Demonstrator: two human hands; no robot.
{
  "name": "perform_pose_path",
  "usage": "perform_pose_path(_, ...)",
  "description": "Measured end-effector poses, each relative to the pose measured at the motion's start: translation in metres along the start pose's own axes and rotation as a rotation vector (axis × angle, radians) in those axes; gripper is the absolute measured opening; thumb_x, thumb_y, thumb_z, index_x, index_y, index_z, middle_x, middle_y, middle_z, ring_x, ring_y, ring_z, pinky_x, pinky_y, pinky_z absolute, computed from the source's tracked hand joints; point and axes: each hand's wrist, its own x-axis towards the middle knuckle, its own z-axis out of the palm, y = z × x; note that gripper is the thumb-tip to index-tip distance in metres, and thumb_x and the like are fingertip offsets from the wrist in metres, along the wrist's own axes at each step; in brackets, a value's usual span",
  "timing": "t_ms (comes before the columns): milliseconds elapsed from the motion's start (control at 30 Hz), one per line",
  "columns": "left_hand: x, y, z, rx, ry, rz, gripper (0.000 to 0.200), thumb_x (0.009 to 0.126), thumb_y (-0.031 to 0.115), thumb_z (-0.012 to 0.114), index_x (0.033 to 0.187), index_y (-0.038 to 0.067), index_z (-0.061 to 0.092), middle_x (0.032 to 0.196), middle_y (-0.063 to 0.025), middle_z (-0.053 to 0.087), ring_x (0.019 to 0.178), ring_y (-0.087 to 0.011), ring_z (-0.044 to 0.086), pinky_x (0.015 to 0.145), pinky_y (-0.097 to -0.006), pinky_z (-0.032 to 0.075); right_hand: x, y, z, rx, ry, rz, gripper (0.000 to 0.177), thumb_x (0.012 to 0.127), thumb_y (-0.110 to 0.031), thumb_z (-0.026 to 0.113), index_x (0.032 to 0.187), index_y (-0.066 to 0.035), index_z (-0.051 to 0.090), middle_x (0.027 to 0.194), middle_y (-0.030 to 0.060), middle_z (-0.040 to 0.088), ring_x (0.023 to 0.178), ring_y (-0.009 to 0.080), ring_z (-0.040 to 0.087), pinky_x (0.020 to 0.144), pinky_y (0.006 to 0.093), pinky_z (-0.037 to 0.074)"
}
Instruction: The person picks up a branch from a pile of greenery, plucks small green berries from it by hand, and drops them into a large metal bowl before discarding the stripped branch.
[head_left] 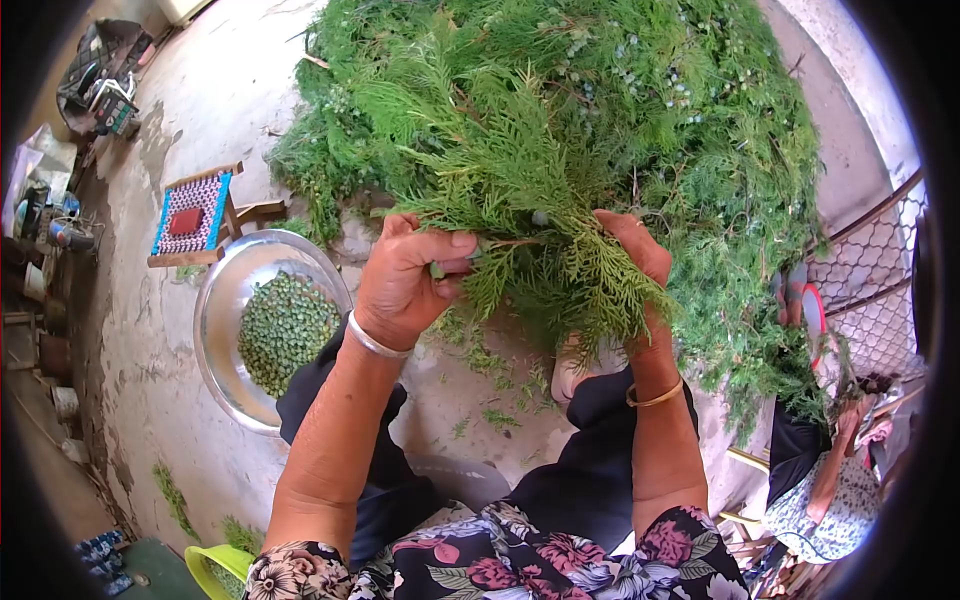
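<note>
A leafy green branch (530, 190) is held up between my two hands at the centre. My left hand (415, 270), with a silver bangle at the wrist, has its fingers closed in a pinch at the branch's left side; a small green bit shows between them. On the other side, my right hand (640, 250), with a gold bangle, grips the stem, its fingers partly hidden by foliage. Left of my left hand, a wide metal bowl (215, 330) on the ground holds many round green berries (285, 335).
A large heap of cut branches (720, 150) covers the ground ahead and to the right. A woven stool (190, 215) with a red item stands beyond the bowl. A yellow-green container (205, 570) is at lower left. Another person (825, 490) sits at the right.
</note>
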Motion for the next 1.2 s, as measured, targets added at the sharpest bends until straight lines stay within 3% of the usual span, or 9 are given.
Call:
perform_pose_path(367,-0.001,-0.011,0.004,-0.059,0.096,0.170,0.023,0.069,-0.005,0.061,0.091,0.001,0.056,0.075,-0.0032,0.058,0.053,-0.0102,0.051,0.035,-0.0205,0.031,0.002,0.002,0.003,0.289,-0.080,0.159,0.028,0.076,-0.008,0.064,0.103,-0.002,0.060,0.099,0.0104,0.066,0.087,0.0279,0.063,0.082,0.0351,0.048)
perform_pose_path(467,0.008,-0.012,-0.013,-0.028,-0.285,0.122,0.023,0.070,-0.004,0.064,0.091,0.001,0.056,0.080,-0.0051,0.059,0.060,-0.0132,0.054,0.039,-0.0193,0.036,-0.010,-0.004,-0.002,0.559,-0.120,0.449,0.029,0.080,-0.005,0.059,0.109,-0.001,0.059,0.103,0.0082,0.065,0.092,0.0257,0.061,0.085,0.0357,0.047)
perform_pose_path(567,0.008,-0.017,-0.008,0.070,-0.264,0.334,0.022,0.072,-0.005,0.064,0.092,0.001,0.056,0.084,-0.0062,0.059,0.068,-0.0162,0.058,0.050,-0.0229,0.046,-0.034,0.013,-0.006,-0.575,-0.382,-0.001,0.021,0.081,-0.010,0.057,0.100,-0.005,0.065,0.117,0.0114,0.059,0.111,0.0249,0.052,0.093,0.0399,0.043)
perform_pose_path(700,0.009,-0.015,-0.010,-0.159,-0.030,0.275,0.026,0.074,-0.005,0.063,0.099,0.001,0.056,0.087,-0.0081,0.060,0.070,-0.0172,0.059,0.060,-0.0293,0.052,-0.031,0.023,0.000,-0.727,-0.347,0.002,0.021,0.082,-0.012,0.053,0.098,-0.006,0.065,0.107,0.0167,0.062,0.102,0.0301,0.057,0.088,0.0396,0.045)
perform_pose_path(767,0.009,-0.012,-0.015,-0.271,0.053,0.278,0.030,0.076,-0.005,0.062,0.105,0.000,0.056,0.090,-0.0110,0.062,0.067,-0.0164,0.060,0.056,-0.0283,0.053,-0.002,-0.014,-0.001,-0.391,-0.465,0.758,0.032,0.078,-0.005,0.049,0.108,0.000,0.058,0.103,0.0225,0.060,0.098,0.0370,0.057,0.089,0.0410,0.044)
perform_pose_path(867,0.012,-0.005,-0.031,-0.246,-0.217,0.148,0.030,0.076,-0.005,0.060,0.105,-0.002,0.055,0.087,-0.0122,0.063,0.060,-0.0153,0.059,0.048,-0.0260,0.051,-0.013,-0.005,0.006,-0.305,-0.148,0.615,0.018,0.074,-0.004,0.051,0.085,-0.003,0.065,0.077,0.0196,0.063,0.080,0.0377,0.061,0.074,0.0394,0.049)
perform_pose_path(1000,0.002,-0.013,-0.003,0.265,-0.186,0.448,0.017,0.071,0.006,0.062,0.084,-0.005,0.059,0.077,-0.0096,0.060,0.056,-0.0122,0.053,0.046,-0.0227,0.042,-0.025,0.011,0.003,-0.584,-0.282,0.258,0.017,0.075,-0.003,0.051,0.087,-0.001,0.063,0.075,0.0172,0.062,0.077,0.0345,0.060,0.070,0.0387,0.048)
perform_pose_path(1100,0.007,-0.009,-0.009,0.305,-0.206,0.255,0.017,0.068,0.012,0.065,0.070,-0.003,0.055,0.069,-0.0051,0.052,0.057,-0.0129,0.048,0.051,-0.0212,0.036,-0.025,0.015,0.003,-0.759,-0.369,0.013,0.017,0.075,-0.003,0.051,0.088,0.000,0.062,0.074,0.0157,0.061,0.075,0.0324,0.059,0.067,0.0383,0.047)
perform_pose_path(1200,0.008,-0.009,-0.011,0.279,-0.327,0.174,0.019,0.069,0.013,0.065,0.066,-0.002,0.053,0.065,-0.0060,0.052,0.061,-0.0138,0.050,0.055,-0.0228,0.039,-0.015,0.010,0.018,-0.106,0.019,0.150,0.018,0.074,-0.001,0.051,0.089,0.002,0.060,0.075,0.0100,0.059,0.073,0.0225,0.053,0.068,0.0344,0.044)
